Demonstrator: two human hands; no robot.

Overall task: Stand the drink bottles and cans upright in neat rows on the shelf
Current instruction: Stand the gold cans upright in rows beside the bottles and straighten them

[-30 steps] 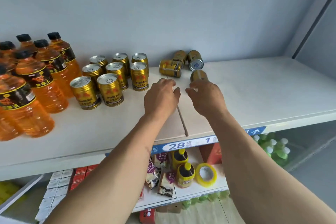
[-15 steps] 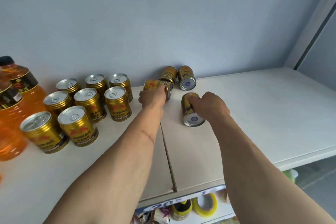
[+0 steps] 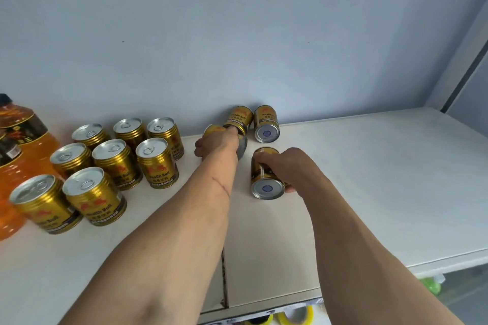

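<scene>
Shelf [image 3: 369, 166]: my left hand [image 3: 215, 144] grasps one toppled can [image 3: 211, 130]; my right hand [image 3: 287, 166] grips another [image 3: 265, 182]. Eight cans [image 3: 155, 163] upright.

Eight gold cans [image 3: 157, 166] upright in rows at left; four gold cans [image 3: 266, 124] on sides at back centre; orange bottles [image 3: 18, 145] upright far left.

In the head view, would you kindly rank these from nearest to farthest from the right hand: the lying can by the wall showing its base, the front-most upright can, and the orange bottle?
From the right hand:
1. Lying can by the wall, just behind.
2. Front-most upright can, left.
3. Orange bottle, far left edge.
</scene>
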